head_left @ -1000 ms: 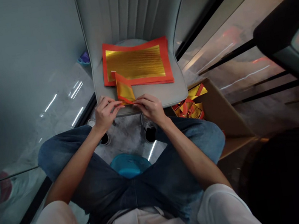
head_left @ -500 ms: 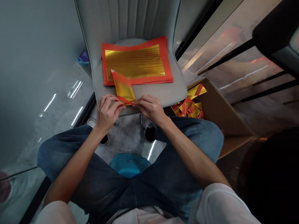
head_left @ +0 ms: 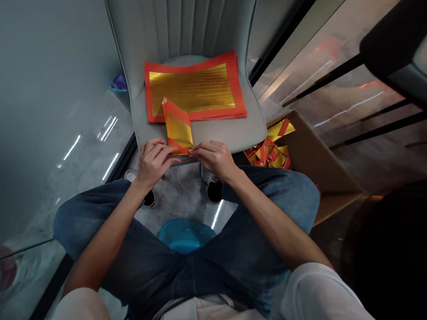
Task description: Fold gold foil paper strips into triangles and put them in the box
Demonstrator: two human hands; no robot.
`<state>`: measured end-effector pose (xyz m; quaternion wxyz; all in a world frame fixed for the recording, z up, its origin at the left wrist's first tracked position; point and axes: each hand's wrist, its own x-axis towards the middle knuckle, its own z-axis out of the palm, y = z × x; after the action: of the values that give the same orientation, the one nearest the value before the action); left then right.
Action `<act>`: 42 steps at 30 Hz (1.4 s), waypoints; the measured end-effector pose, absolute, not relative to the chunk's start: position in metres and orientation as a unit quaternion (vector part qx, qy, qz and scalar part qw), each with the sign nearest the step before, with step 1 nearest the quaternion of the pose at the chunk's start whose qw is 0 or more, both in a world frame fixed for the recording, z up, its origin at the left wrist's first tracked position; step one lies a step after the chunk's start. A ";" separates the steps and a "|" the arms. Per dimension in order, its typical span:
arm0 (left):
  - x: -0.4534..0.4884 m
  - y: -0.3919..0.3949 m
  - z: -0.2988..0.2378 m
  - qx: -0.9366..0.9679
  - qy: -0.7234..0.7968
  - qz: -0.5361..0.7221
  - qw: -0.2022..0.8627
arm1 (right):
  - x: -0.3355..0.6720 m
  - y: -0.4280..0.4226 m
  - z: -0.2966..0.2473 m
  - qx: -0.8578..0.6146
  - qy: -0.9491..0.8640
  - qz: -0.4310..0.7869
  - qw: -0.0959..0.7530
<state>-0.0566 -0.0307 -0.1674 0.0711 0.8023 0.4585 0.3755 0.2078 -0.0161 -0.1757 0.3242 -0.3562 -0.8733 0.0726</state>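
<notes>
A folded sheet of red and gold paper (head_left: pixel 179 128) stands up at the front edge of the grey chair seat (head_left: pixel 229 134), its tip pointing away from me. My left hand (head_left: pixel 153 161) pinches its lower left corner between thumb and fingers. At the lower right corner, my right hand (head_left: pixel 213 157) is closed on the same paper. Just behind lies a stack of flat red sheets with gold centres (head_left: pixel 193 88), which the folded paper's tip partly overlaps in view. The fingertips cover the paper's bottom corners.
Right of the seat, a cardboard box (head_left: pixel 318 164) on the floor holds several folded red and gold papers (head_left: pixel 267 153). Between my legs is a blue plastic object (head_left: pixel 185 234). A glossy panel (head_left: pixel 64 97) stands at the left, and dark chair legs (head_left: pixel 388 126) are at the right.
Both hands and the folded paper's lower edge have come slightly closer to me. The paper's tip has shifted a little to the right, and its bottom fold now looks flatter.
</notes>
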 end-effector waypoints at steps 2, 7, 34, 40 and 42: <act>-0.059 -0.027 -0.165 0.754 0.501 0.407 0.119 | 0.208 -0.019 -0.175 -0.356 -0.873 0.089 0.322; -0.064 -0.004 -0.168 0.679 0.567 0.417 0.207 | 0.208 -0.026 -0.177 -0.353 -0.870 0.141 0.314; -0.030 0.021 -0.130 0.672 0.703 0.113 0.203 | 0.171 -0.041 -0.190 -0.329 -0.920 0.055 0.205; -0.034 0.026 -0.141 0.663 0.701 0.144 0.221 | 0.169 -0.039 -0.190 -0.358 -0.910 0.087 0.189; -0.035 0.033 -0.147 0.659 0.702 0.150 0.224 | 0.167 -0.040 -0.190 -0.366 -0.908 0.080 0.187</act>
<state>-0.0353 0.0327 -0.1474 0.2244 0.6586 0.7023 0.1505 0.1670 -0.0398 -0.1896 0.1873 -0.3665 -0.9078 0.0802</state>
